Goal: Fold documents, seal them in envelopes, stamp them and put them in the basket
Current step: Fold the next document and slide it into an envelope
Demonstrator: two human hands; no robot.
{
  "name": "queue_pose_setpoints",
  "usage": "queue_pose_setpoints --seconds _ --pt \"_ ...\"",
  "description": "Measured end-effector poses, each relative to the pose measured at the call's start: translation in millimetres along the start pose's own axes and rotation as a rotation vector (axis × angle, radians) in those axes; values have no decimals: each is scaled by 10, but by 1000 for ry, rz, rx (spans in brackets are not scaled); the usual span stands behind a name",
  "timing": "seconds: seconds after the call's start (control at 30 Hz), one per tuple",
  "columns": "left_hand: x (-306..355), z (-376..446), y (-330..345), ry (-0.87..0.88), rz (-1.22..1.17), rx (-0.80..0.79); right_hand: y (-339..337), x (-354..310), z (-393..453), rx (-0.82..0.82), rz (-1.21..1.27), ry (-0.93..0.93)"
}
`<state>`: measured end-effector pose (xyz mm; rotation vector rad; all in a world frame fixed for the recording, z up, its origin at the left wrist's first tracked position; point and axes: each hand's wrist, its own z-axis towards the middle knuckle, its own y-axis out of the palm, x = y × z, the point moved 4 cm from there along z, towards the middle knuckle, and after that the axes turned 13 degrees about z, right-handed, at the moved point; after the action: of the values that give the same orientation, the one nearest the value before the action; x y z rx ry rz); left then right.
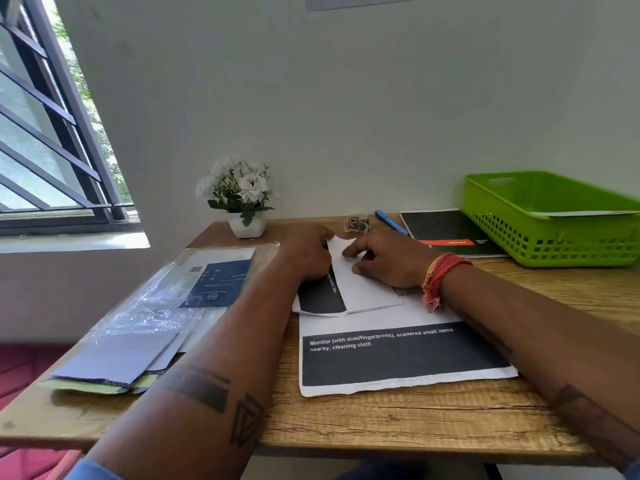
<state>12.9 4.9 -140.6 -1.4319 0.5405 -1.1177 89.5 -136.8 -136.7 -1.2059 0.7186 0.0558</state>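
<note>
A folded white document (360, 289) with a dark printed band lies in the middle of the wooden table (381, 417). My left hand (306, 252) pinches its far left edge. My right hand (384, 259) presses flat on its top, fingers spread. Under it lies a flat sheet (398, 358) with a dark block of white text. A pile of envelopes (117, 362) sits at the near left, partly under a clear plastic pack (194, 282). Small stamps (356, 224) lie at the back. The green basket (554, 237) stands at the far right with a white envelope in it.
A potted white flower (242, 199) stands at the back by the wall. A blue pen (391, 221) and a black notebook (450, 230) lie between the stamps and the basket. A barred window (52, 133) is at the left.
</note>
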Motion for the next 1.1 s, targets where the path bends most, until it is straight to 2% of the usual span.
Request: queue_pose_setpoints --seconds 0.23,0.43,0.63,0.77,0.93,1.1 --pt "-124 18 -26 -39 94 20 3 -28 8 -49 -92 4" --pt "-55 13 0 11 173 39 34 6 16 -58 -178 -3" --pt "-67 47 89 45 148 -66 86 -30 10 -121 -250 -14" --pt "-62 64 148 63 227 -145 147 -133 -14 -156 -434 -67" --pt "-64 43 162 81 376 -204 81 -85 -77 -258 -362 -61" --pt "-30 34 160 69 415 -249 -59 -110 -190 -236 -312 -180"
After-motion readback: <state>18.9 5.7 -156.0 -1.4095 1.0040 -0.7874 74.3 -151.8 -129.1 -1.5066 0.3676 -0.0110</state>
